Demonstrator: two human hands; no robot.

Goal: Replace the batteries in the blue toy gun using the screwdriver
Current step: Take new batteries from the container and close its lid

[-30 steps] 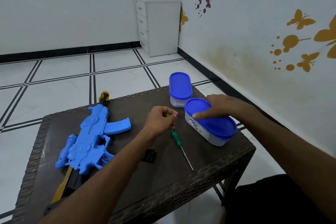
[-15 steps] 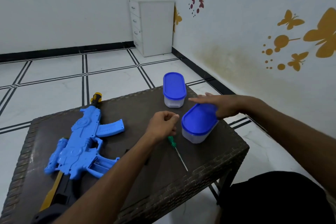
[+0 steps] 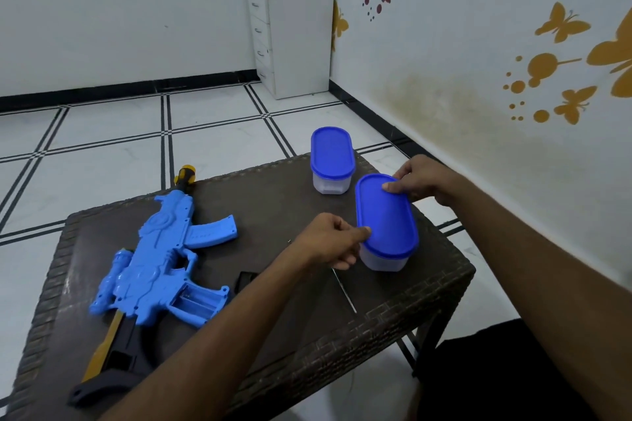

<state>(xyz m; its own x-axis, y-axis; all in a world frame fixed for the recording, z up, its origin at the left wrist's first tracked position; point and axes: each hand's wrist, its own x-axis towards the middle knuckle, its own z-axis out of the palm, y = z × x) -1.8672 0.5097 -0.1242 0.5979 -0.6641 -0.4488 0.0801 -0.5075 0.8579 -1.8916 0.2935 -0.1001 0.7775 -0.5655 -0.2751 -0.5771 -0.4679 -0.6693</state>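
The blue toy gun (image 3: 154,267) lies on the left of the dark wicker table (image 3: 427,311), its battery compartment (image 3: 198,301) open. A small black cover (image 3: 244,280) lies beside the grip. Only the metal shaft of the screwdriver (image 3: 343,290) shows; my left hand hides its handle. A clear container with a blue lid (image 3: 386,219) stands in front of me. My right hand (image 3: 420,179) grips its far end, thumb on the lid. My left hand (image 3: 331,243) holds its near end, thumb on the lid rim and fingers curled against the wall.
A second blue-lidded container (image 3: 331,161) stands at the table's far edge, just behind the first. A tiny metal piece (image 3: 289,242) lies left of my left hand. A white drawer unit (image 3: 294,41) stands in the room's corner, and the wall runs close on the right.
My right hand has turned the near container lengthwise and shifted to its far end. My left hand has moved right onto its near end, covering the screwdriver handle.
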